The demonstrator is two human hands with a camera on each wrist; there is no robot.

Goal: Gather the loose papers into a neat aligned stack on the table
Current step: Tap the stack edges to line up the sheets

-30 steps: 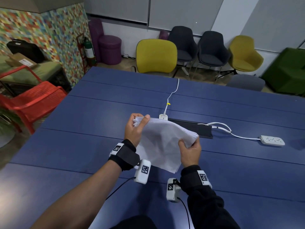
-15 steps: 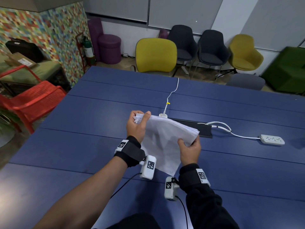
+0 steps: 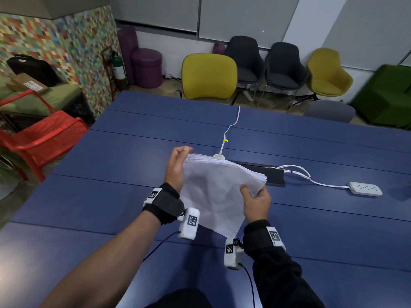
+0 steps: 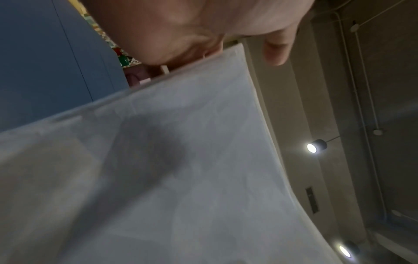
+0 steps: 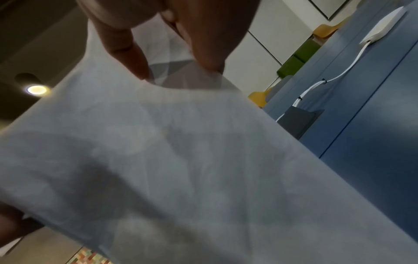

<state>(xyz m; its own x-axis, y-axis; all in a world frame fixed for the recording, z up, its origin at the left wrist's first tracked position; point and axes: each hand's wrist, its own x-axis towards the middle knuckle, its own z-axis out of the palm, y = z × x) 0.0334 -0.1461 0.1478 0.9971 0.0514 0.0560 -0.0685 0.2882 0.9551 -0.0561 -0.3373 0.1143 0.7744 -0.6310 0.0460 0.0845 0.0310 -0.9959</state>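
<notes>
Holding the papers (image 3: 220,192) up off the table (image 3: 111,196) between both hands, tilted, one corner hanging down toward the person. Left hand (image 3: 176,167) is cupping the far left corner: fingers curled over the top edge, thumb side against the sheets; the left wrist view is showing only a palm and one fingertip beside the paper edge, so whether it is truly pinching cannot be told from there. Right hand (image 3: 255,204) is pinching the right edge, thumb on top, fingers (image 5: 203,53) underneath and close together, showing through the sheet. Far edges of the papers are looking fanned and stepped (not yet flush). Step in hand, as judged: squaring the gathered bundle in the air, gathering itself appearing done. Next move is calling for loosening both grips slightly, tapping one edge down on the table to bring the sheets level, then laying the stack flat, clear of the power strip (image 3: 365,188) and its cable (image 3: 295,172).
</notes>
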